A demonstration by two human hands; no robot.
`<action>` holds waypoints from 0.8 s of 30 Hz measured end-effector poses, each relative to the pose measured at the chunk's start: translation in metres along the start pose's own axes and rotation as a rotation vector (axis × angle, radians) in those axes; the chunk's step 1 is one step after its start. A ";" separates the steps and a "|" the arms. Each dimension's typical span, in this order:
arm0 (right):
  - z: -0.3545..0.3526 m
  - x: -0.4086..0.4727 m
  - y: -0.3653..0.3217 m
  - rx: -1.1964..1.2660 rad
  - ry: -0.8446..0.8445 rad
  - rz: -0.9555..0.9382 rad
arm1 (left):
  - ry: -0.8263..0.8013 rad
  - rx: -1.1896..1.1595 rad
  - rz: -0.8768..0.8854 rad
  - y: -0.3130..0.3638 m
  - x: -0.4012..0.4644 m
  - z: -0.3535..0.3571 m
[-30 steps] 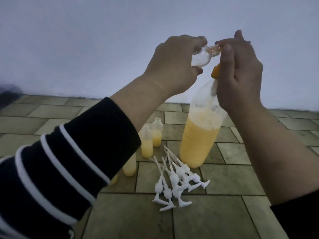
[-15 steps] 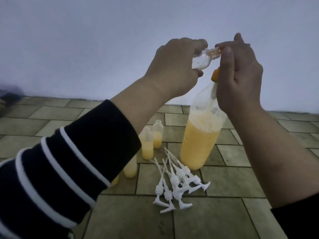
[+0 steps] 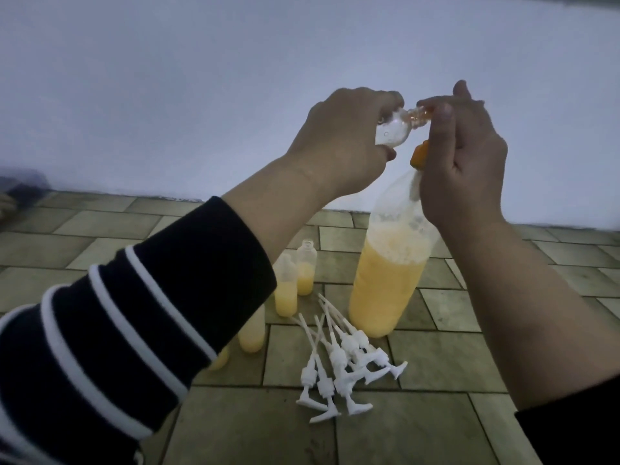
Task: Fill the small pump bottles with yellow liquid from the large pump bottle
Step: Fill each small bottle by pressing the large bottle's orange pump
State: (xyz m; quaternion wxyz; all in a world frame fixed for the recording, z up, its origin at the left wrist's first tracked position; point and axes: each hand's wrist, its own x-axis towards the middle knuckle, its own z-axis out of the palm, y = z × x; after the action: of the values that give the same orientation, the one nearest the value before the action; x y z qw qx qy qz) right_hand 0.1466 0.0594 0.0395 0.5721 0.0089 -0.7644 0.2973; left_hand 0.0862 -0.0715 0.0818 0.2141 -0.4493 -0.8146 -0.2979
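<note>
Upper centre of the frame: left hand (image 3: 339, 146) curled round an empty small clear bottle (image 3: 396, 130), tipped on its side, neck toward the orange pump head (image 3: 421, 156) of the large bottle of yellow liquid (image 3: 391, 270). Right hand (image 3: 466, 162) clenched over that pump head, fingertips at the small bottle's mouth. Risks, as a judgement: spout missing the narrow tilted neck and squirting liquid over fingers and tiled floor (image 3: 436, 424); pressing off-centre and tipping the tall bottle onto the loose white pump tops (image 3: 349, 360) and part-filled small bottles (image 3: 295, 280) at lower centre.
</note>
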 end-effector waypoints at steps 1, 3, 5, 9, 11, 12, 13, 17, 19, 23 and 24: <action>-0.001 0.002 -0.003 0.002 0.007 0.011 | 0.015 -0.001 0.008 0.000 0.001 -0.002; 0.000 0.002 -0.004 0.002 0.032 0.012 | 0.036 -0.010 0.025 0.001 0.002 -0.001; 0.003 -0.001 -0.001 0.013 0.055 -0.004 | 0.041 -0.031 0.025 0.001 0.000 0.003; 0.011 -0.010 0.011 0.049 0.047 -0.007 | 0.009 -0.037 0.010 -0.003 -0.005 0.013; 0.011 -0.009 0.012 0.015 0.015 -0.008 | -0.005 -0.038 0.003 -0.005 -0.004 0.012; 0.010 -0.007 0.010 -0.006 0.006 -0.014 | -0.007 -0.036 0.002 -0.005 -0.003 0.010; 0.008 -0.004 0.007 -0.023 0.003 -0.013 | -0.004 -0.032 0.003 -0.005 -0.001 0.007; 0.002 0.003 -0.002 -0.029 0.038 -0.011 | 0.051 -0.026 0.025 -0.002 0.003 0.000; 0.004 0.001 0.000 -0.026 0.061 -0.018 | 0.059 -0.050 0.022 -0.002 0.001 0.004; 0.011 -0.007 0.010 0.002 0.059 -0.034 | 0.032 -0.084 0.013 -0.005 -0.005 0.015; 0.012 -0.008 0.010 0.001 0.050 -0.025 | 0.022 -0.078 0.011 -0.006 -0.005 0.016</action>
State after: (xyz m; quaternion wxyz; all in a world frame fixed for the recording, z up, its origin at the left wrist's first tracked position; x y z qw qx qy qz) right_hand 0.1356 0.0599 0.0261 0.5948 0.0112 -0.7495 0.2906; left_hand 0.0828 -0.0662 0.0650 0.2069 -0.4584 -0.7976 -0.3332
